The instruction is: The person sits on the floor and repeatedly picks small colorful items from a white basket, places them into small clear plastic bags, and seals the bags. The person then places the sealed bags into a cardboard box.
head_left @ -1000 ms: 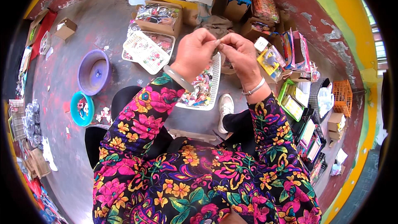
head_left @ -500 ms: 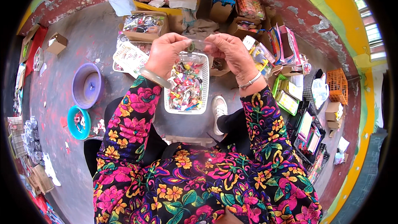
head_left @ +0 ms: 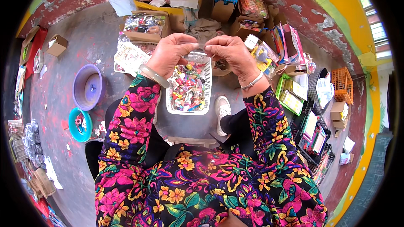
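My left hand (head_left: pixel 170 55) and my right hand (head_left: pixel 236 56) meet in front of me, thumbs against forefingers, fingertips almost touching. Between them shows a sliver of thin, clear plastic (head_left: pixel 201 47), probably a small bag; most of it is covered by the fingers. Whatever it contains cannot be made out. Just below the hands, a white perforated basket (head_left: pixel 208 85) stands on the floor. Many small colourful wrapped trinkets (head_left: pixel 187 87) fill it. A pale bangle circles my left wrist and a silver one my right.
On the left floor are a purple basin (head_left: pixel 89 87) and a turquoise basin (head_left: pixel 80 125). Ahead stand cardboard boxes of packaged goods (head_left: pixel 145 24) and a white tray (head_left: pixel 131 59). A green basket (head_left: pixel 290 96), black crates (head_left: pixel 310 136) and an orange crate (head_left: pixel 342 85) line the right.
My fingertips have drawn closer together over the clear plastic. The small green piece seen between the hands before no longer shows.
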`<act>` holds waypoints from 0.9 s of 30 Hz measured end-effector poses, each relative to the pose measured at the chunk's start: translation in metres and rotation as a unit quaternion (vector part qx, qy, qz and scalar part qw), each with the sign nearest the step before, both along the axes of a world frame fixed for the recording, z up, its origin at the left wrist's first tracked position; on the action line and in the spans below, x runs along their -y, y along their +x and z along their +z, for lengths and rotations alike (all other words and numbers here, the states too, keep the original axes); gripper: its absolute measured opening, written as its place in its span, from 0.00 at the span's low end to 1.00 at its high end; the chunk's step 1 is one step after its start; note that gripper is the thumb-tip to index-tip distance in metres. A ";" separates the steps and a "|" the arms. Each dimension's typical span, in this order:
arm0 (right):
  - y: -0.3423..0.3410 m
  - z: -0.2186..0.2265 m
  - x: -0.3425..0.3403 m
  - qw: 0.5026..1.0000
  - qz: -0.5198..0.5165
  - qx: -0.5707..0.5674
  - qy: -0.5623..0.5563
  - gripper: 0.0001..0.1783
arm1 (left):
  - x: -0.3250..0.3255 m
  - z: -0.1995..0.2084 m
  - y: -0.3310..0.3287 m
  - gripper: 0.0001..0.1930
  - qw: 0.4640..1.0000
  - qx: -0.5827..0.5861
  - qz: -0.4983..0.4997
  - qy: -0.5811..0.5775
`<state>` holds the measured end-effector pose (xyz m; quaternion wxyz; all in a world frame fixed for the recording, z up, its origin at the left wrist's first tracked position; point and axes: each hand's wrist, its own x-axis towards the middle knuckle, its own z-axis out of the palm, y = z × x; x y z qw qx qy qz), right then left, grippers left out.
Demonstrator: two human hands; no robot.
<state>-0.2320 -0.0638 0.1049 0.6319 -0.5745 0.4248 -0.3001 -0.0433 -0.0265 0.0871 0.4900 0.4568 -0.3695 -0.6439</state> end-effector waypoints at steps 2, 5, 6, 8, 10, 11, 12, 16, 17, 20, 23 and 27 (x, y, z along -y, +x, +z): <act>0.001 0.007 -0.001 1.000 -0.002 -0.013 0.007 0.08 | 0.002 -0.005 0.001 0.06 0.999 0.009 -0.030 -0.013; -0.003 0.008 0.002 0.997 0.048 -0.058 -0.029 0.09 | 0.003 -0.008 0.002 0.06 0.994 0.057 -0.082 -0.033; -0.004 0.008 0.003 0.993 0.074 -0.077 -0.049 0.09 | 0.003 -0.010 0.001 0.06 0.991 0.077 -0.101 -0.039; -0.003 0.012 0.001 0.991 0.097 -0.087 -0.021 0.09 | 0.003 -0.012 0.001 0.06 0.986 0.105 -0.124 -0.047; -0.004 0.013 0.002 0.988 0.120 -0.096 0.006 0.08 | 0.003 -0.014 0.001 0.05 0.982 0.124 -0.131 -0.052; -0.006 0.013 0.004 0.986 0.132 -0.100 0.020 0.08 | 0.003 -0.017 0.000 0.06 0.984 0.127 -0.104 -0.073; -0.006 0.013 0.006 0.984 0.144 -0.104 0.033 0.07 | 0.003 -0.020 -0.002 0.06 0.984 0.130 -0.078 -0.095; -0.010 -0.003 0.008 0.993 0.040 -0.057 0.094 0.07 | 0.007 -0.020 -0.009 0.08 0.818 0.399 0.214 -0.355; -0.011 -0.006 0.009 0.995 0.010 -0.033 0.096 0.06 | 0.004 -0.014 -0.011 0.07 0.835 0.387 0.197 -0.337; -0.007 -0.009 0.008 0.993 -0.060 0.026 0.098 0.06 | -0.007 -0.010 -0.019 0.06 0.903 0.326 0.101 -0.263; -0.001 -0.011 0.006 0.994 -0.080 0.030 0.066 0.06 | -0.006 -0.022 -0.023 0.05 0.913 0.316 0.076 -0.246; 0.006 -0.010 0.001 0.998 -0.067 -0.019 0.009 0.06 | -0.003 -0.033 -0.024 0.07 0.934 0.292 0.039 -0.202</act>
